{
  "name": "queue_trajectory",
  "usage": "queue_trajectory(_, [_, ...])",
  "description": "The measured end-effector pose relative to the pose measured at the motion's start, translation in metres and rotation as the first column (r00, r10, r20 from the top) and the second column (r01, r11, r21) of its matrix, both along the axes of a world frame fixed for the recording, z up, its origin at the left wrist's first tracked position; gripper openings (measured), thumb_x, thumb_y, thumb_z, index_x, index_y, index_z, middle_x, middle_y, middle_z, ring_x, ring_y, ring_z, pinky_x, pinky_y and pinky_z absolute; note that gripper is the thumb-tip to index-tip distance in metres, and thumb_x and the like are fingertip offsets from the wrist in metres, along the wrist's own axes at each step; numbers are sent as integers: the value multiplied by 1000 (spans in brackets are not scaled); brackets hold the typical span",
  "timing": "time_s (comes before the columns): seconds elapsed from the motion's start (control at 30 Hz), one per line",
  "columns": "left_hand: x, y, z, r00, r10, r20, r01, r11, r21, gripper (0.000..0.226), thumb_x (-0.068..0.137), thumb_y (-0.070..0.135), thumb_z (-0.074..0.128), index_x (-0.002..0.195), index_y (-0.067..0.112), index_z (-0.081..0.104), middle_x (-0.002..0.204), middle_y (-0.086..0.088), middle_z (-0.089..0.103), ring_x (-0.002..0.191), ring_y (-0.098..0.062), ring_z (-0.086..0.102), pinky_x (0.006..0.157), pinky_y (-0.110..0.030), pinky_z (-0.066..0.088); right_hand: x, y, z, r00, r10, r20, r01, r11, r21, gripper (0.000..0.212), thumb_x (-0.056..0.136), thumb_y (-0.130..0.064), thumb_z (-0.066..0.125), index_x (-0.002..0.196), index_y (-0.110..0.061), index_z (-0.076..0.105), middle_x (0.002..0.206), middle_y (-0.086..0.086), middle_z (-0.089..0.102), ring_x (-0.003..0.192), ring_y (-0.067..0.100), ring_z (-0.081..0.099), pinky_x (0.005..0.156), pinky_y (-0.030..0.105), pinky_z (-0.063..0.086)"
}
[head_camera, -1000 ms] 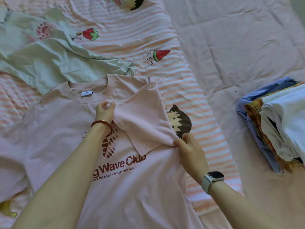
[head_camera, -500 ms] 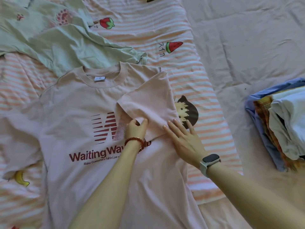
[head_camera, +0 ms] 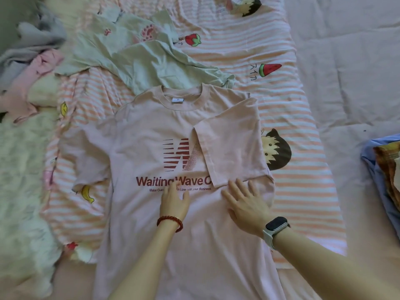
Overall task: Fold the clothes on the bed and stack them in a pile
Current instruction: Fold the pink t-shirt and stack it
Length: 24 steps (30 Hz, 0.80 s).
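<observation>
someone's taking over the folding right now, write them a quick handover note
Left hand: open, fingers resting on the pink t-shirt over its print.
Right hand: open, flat on the shirt just below the folded sleeve.
Done: that sleeve is folded in over the chest; a folded pile sits at the far right edge.
Left: the other sleeve lies spread out; finish folding, stack it, then do the green shirt and the heap at top left.

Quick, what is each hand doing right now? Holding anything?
Left hand: open, fingers loose on the pink T-shirt, holding nothing.
Right hand: open, flat on the T-shirt below the folded sleeve.
</observation>
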<state>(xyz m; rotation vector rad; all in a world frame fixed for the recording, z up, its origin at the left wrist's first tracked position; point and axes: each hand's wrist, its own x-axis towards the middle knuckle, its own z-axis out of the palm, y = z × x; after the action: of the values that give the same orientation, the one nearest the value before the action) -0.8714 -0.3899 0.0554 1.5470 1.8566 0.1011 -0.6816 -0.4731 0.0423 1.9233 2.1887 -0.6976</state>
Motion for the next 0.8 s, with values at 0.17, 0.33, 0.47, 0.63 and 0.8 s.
queue_trajectory(0.17, [-72, -29, 9, 965, 261, 39, -262, 965, 30, 30, 91, 12, 51, 121, 9, 54, 126, -9, 47, 114, -23, 51, 95, -32, 39, -70, -28, 1, 990, 66, -127, -77, 993, -86, 56, 98, -35, 30, 149, -22, 10, 158, 10, -1, 144, 29, -4, 112, 54, -6])
queue_trajectory(0.33, [-161, -24, 15, 919, 390, 47, -393, 908, 146, 28, 88, 7, 54, 116, 2, 57, 123, -18, 49, 110, -30, 51, 95, -36, 39, -140, -17, 8, 989, 44, -142, -53, 997, -64, 55, 98, -33, 29, 149, -24, 10, 158, 9, -1, 144, 30, -6, 112, 55, -7])
queue_trajectory(0.47, [-229, 36, 7, 801, 562, 206, -585, 809, 67, 25, 90, 12, 53, 113, 3, 57, 117, -18, 56, 105, -30, 57, 91, -39, 46, -203, 25, 5, 992, -3, -123, 3, 1000, 0, 54, 98, -34, 28, 149, -24, 11, 158, 9, 0, 145, 29, -4, 112, 56, -7])
queue_trajectory(0.63, [-256, 114, 1, 336, 781, 526, -607, 606, -514, 26, 93, 34, 51, 96, 9, 55, 94, -4, 58, 86, -16, 59, 81, -29, 48, -276, 80, -2, 972, -183, -147, 190, 981, 34, 54, 97, -32, 31, 148, -26, 13, 158, 4, 3, 145, 25, -2, 114, 50, 0])
queue_trajectory(0.8, [-275, 166, 11, -139, 829, 541, -553, 388, -737, 31, 86, 37, 62, 103, 12, 56, 97, -1, 60, 90, -17, 59, 84, -31, 49, -311, 98, -3, 923, -365, -120, 364, 931, -29, 52, 97, -29, 31, 147, -23, 17, 157, 2, 6, 144, 22, 2, 114, 49, 4])
